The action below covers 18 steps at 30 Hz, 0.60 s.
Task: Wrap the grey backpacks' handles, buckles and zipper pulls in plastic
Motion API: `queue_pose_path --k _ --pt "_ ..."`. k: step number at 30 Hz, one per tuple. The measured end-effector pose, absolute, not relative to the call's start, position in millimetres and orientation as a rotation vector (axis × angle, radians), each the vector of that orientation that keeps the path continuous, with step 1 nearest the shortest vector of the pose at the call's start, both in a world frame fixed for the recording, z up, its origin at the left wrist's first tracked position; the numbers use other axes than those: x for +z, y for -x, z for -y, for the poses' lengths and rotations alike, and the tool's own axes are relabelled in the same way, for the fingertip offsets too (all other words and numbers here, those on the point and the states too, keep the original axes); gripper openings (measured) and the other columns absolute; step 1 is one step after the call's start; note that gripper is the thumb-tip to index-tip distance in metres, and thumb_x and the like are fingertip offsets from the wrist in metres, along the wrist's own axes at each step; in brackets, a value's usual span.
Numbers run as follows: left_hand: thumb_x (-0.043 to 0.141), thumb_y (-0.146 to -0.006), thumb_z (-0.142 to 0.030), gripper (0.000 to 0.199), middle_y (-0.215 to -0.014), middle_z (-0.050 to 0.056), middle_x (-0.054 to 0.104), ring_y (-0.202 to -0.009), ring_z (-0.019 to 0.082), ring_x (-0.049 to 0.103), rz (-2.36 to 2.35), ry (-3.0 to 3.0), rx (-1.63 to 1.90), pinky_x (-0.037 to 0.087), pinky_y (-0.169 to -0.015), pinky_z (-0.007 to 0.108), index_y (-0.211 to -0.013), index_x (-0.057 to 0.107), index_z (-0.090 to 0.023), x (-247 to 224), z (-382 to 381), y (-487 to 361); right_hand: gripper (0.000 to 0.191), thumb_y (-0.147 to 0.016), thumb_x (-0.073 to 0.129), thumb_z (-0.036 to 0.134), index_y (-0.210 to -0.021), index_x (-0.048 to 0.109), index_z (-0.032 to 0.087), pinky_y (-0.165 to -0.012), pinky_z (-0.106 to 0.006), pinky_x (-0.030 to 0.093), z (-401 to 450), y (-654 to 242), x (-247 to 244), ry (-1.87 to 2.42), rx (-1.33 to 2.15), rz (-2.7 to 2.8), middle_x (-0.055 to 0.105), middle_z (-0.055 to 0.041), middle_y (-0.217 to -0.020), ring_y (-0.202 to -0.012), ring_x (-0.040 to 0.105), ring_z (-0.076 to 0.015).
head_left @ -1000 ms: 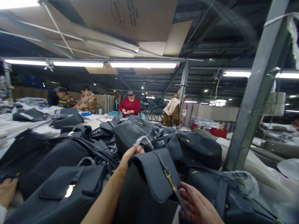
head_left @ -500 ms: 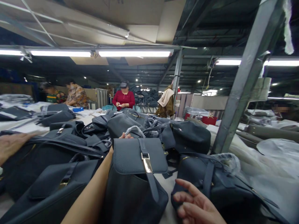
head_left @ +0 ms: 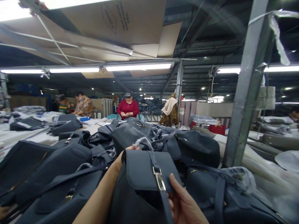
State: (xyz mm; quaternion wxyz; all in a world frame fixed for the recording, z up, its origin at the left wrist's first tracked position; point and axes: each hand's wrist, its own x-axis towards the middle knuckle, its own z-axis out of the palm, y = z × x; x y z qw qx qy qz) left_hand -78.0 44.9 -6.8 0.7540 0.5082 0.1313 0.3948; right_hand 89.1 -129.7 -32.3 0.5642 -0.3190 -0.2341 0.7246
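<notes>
A dark blue-grey backpack stands upright in front of me. Its flap carries a strap with a shiny gold buckle. My left hand grips the top of the backpack from behind, beside its plastic-wrapped carry handle; most of its fingers are hidden. On the flap's right edge lies the thumb of my right hand, with the other fingers curled underneath. A dark gap shows below the raised flap.
Similar bags surround it: one at left, one at right, several piled behind. A metal post rises at right. Across the table a person in red works. At lower left part of another person's hand shows.
My right hand has moved from beside the backpack onto its flap and closed on the edge, lifting it slightly. The other person's hand at left has dropped lower. The view has tilted up.
</notes>
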Motion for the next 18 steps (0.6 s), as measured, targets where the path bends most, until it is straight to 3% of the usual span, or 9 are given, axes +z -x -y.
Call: queue_pose_path --k 4,6,7,9,14,18 --pt "0.074 -0.076 -0.024 0.016 -0.062 -0.005 0.058 -0.050 0.009 0.049 -0.440 -1.152 1.169 0.038 -0.048 0.018 -0.078 0.061 -0.015 18 -12 104 0.054 -0.055 0.093 0.039 -0.091 0.064 0.012 -0.043 -0.021 0.056 124 -71 -19 0.714 1.374 0.534 0.077 -0.0078 -0.068 -0.056 0.073 -0.0221" --pt "0.074 -0.076 -0.019 0.019 -0.078 -0.006 0.063 -0.066 0.009 0.056 -0.502 -1.187 1.493 0.042 -0.059 0.014 -0.092 0.064 -0.021 30 24 123 0.059 -0.054 0.093 0.038 -0.097 0.061 0.013 -0.050 -0.027 0.060 123 -65 -20 0.709 1.339 0.512 0.078 -0.0098 -0.074 -0.065 0.075 -0.0272" --pt "0.073 -0.077 -0.017 0.021 -0.087 -0.004 0.065 -0.076 0.010 0.058 -0.619 -1.302 1.848 0.044 -0.067 0.014 -0.095 0.065 -0.022 35 44 132 0.061 -0.053 0.093 0.038 -0.099 0.061 0.013 -0.054 -0.031 0.062 122 -62 -20 0.710 1.332 0.503 0.078 -0.0102 -0.074 -0.067 0.076 -0.0293" --pt "0.068 -0.081 -0.017 0.018 -0.101 0.000 0.063 -0.090 0.013 0.058 -0.748 -1.648 2.215 0.046 -0.081 0.018 -0.098 0.066 -0.023 42 84 142 0.065 -0.053 0.093 0.037 -0.103 0.060 0.013 -0.059 -0.038 0.063 120 -55 -21 0.684 1.327 0.502 0.078 -0.0109 -0.076 -0.071 0.075 -0.0321" --pt "0.061 -0.081 -0.009 0.016 -0.095 0.004 0.065 -0.086 0.017 0.063 -0.719 -2.420 1.615 0.052 -0.077 0.023 -0.089 0.065 -0.023 33 121 128 0.069 -0.055 0.092 0.033 -0.112 0.060 0.012 -0.067 -0.044 0.063 114 -38 -22 0.565 1.389 0.525 0.079 -0.0111 -0.077 -0.078 0.075 -0.0347" --pt "0.064 -0.077 -0.006 0.019 -0.096 0.005 0.066 -0.087 0.018 0.064 -0.823 -2.437 1.533 0.052 -0.078 0.023 -0.087 0.063 -0.022 14 101 120 0.063 -0.055 0.092 0.038 -0.108 0.067 0.013 -0.070 -0.044 0.063 106 -37 -34 0.630 1.369 0.570 0.079 -0.0116 -0.083 -0.081 0.075 -0.0340"
